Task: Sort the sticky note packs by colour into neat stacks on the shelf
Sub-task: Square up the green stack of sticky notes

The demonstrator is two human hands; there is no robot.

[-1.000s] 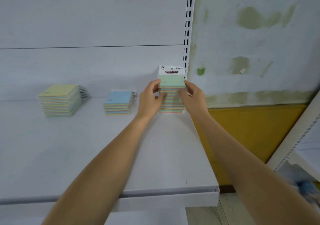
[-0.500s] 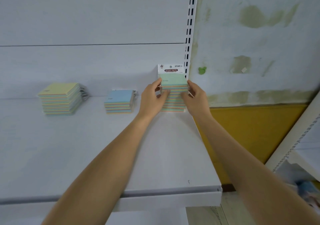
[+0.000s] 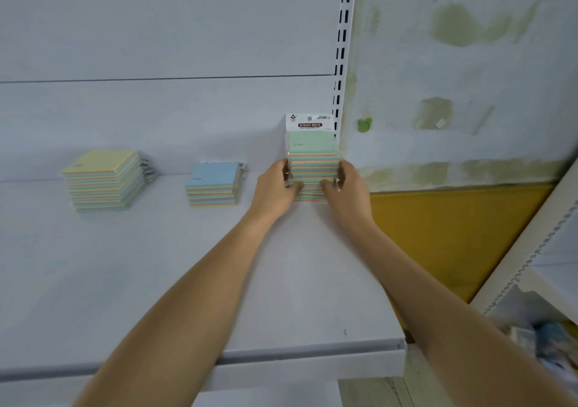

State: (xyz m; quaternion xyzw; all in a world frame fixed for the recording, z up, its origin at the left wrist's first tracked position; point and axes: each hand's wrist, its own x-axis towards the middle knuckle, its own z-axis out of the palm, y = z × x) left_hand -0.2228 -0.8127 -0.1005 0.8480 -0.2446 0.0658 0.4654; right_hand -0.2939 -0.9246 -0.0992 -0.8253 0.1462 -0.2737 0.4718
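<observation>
Sitting clasped between left grip and right grip: green-topped stack.

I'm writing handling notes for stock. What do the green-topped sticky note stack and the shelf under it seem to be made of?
The green-topped stack looks like matte paper: thin coloured layers show along its edges; the printed header card hints at clear plastic wrapping, unsure. The shelf seems painted metal: smooth matte white, folded front lip.

Green-topped stack with rainbow-striped edges and white header card, blue-topped stack and yellow-topped stack both striped on their sides, white shelf, mustard-yellow panel, white wall blotched green.
</observation>
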